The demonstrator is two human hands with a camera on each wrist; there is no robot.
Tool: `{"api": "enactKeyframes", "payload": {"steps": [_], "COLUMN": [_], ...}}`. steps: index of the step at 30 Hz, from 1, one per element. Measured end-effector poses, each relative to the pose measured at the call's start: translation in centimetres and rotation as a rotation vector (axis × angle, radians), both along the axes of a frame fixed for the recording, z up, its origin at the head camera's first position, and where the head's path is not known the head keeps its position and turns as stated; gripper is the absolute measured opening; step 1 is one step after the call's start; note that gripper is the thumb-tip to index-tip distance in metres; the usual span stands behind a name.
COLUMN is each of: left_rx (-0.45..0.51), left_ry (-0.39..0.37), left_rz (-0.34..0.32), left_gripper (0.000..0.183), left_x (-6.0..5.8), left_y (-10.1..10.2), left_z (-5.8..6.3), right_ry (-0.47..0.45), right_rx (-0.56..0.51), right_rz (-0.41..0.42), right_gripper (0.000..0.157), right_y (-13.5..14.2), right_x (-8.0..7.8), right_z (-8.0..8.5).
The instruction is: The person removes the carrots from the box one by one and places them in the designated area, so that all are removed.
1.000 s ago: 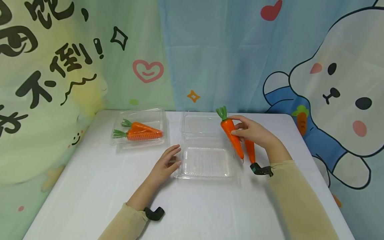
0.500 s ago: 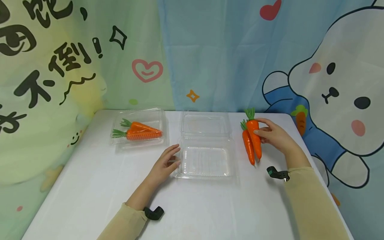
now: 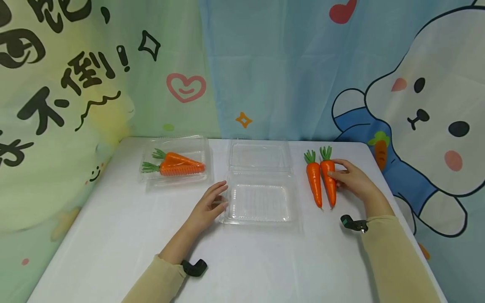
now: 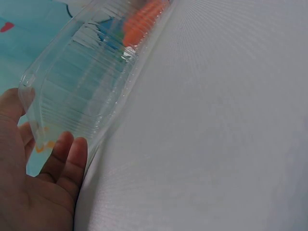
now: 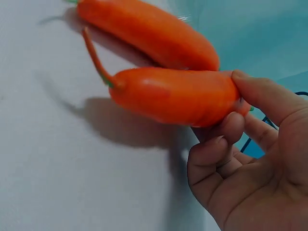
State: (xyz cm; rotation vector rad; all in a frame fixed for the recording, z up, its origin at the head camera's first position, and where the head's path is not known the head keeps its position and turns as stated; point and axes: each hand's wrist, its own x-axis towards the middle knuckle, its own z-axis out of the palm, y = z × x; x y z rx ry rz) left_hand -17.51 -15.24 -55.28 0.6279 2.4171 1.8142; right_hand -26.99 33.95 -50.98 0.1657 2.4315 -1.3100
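Observation:
In the head view my right hand [image 3: 354, 181] pinches an orange toy-like carrot [image 3: 329, 183] near its green top, at the right of the table. A second carrot [image 3: 314, 185] lies just left of it, tips toward me. The right wrist view shows the held carrot [image 5: 168, 96] between thumb and fingers, with a shadow beneath it. My left hand [image 3: 208, 206] rests at the left edge of a clear plastic clamshell box [image 3: 261, 204], its lid laid back and nothing inside. In the left wrist view the fingers touch the box's [image 4: 86, 82] edge without curling around it.
Another clear box [image 3: 189, 147] with two carrots [image 3: 182, 164] stands at the back left of the white table [image 3: 242, 261]. A printed curtain [image 3: 265, 71] hangs behind the table's back edge.
My right hand has carried the carrot rightward from beside the clear box and lowered it next to the other carrot. My left hand has stayed at the box's edge.

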Motion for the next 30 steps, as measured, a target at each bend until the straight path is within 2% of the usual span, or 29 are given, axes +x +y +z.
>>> {"api": "enactKeyframes", "payload": {"steps": [5,7,12,14,21,25,30], "left_rx": [-0.006,-0.016,-0.020,-0.012,-0.018,-0.014,-0.024], "left_ry": [-0.026,-0.035,-0.032,-0.024,0.015,0.009,-0.022], "left_rz": [-0.006,-0.011,-0.009,-0.003,-0.003,-0.002,0.010], "left_gripper": [0.054,0.055,0.054,0.054,0.054,0.054,0.053], "left_x": [-0.11,0.14,0.16,-0.08,-0.14,-0.08,-0.08], "left_y": [0.03,0.12,0.07,-0.03,-0.09,-0.06,0.00], "left_z": [0.10,0.90,0.82,0.03,0.04,0.17,0.17], "right_ry": [-0.003,-0.006,-0.009,-0.006,0.002,0.005,0.007], "right_rx": [-0.009,-0.009,0.020,0.025,0.026,0.048,0.134], "right_rz": [-0.009,-0.009,-0.006,-0.005,0.003,0.002,0.004], "right_gripper": [0.086,0.085,0.086,0.087,0.085,0.087,0.090], "right_y": [0.15,0.14,0.05,0.02,0.01,-0.02,0.05], "right_x": [0.00,-0.06,-0.08,-0.06,-0.12,-0.14,-0.02], "right_z": [-0.57,-0.64,-0.76,-0.83,-0.93,-0.90,-0.40]}}
